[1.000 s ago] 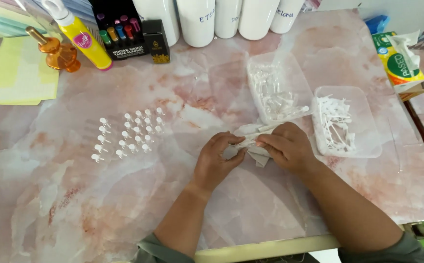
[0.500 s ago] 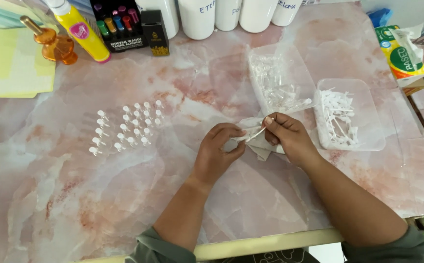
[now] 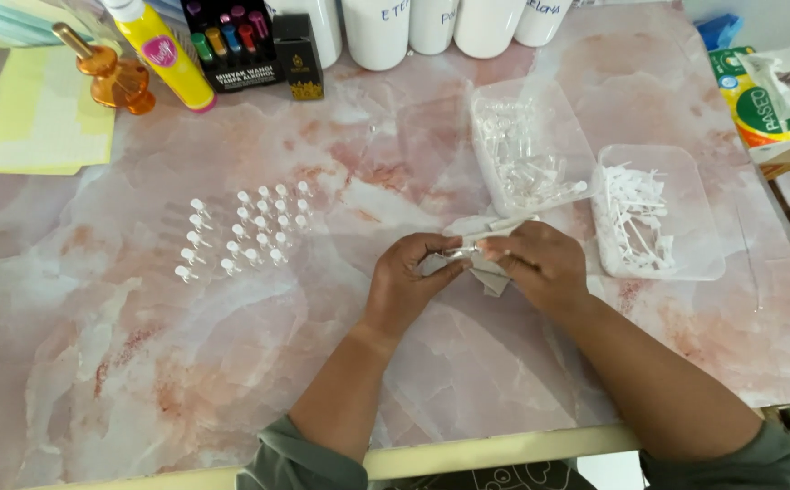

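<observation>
My left hand [image 3: 410, 277] and my right hand [image 3: 537, 260] meet over the pink marble table [image 3: 231, 363], fingertips pinched together on a small clear vial [image 3: 464, 250]. Under and behind the hands lies a crumpled white tissue [image 3: 490, 277]. Several small clear vials with white caps [image 3: 240, 231] stand in rows to the left of my left hand. A clear tray of empty vials [image 3: 526, 150] sits just beyond my right hand. To its right stands a clear tray of white plastic sprayer parts [image 3: 649, 213].
At the back edge stand white bottles [image 3: 431, 23], a black box of coloured bottles [image 3: 231, 45], a yellow spray bottle [image 3: 163, 54] and an amber glass bottle [image 3: 109, 73]. Yellow paper [image 3: 36, 127] lies at the far left. A tissue pack [image 3: 758, 100] lies at the far right.
My hands have lifted off the tissue and drawn together around a small vial. The camera view has shifted slightly; the rows of vials and both trays stay put.
</observation>
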